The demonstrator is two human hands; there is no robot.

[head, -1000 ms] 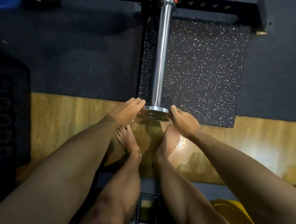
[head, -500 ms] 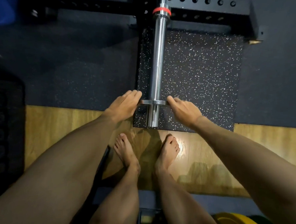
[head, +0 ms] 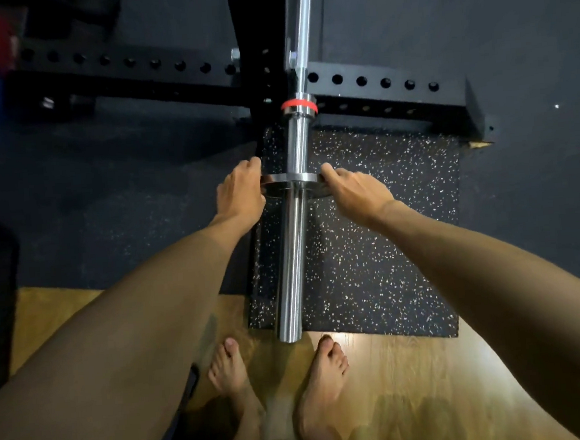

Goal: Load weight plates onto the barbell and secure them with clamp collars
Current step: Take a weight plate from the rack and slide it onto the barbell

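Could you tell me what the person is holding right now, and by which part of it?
Both hands hold a small steel weight plate on the barbell sleeve: the left hand grips its left rim, the right hand its right rim.

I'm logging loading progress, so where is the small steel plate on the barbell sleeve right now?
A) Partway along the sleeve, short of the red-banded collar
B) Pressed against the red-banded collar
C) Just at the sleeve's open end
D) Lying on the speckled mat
A: the small steel plate, held by the left hand and right hand, sits partway along the barbell sleeve, with bare sleeve between it and the red-banded collar.
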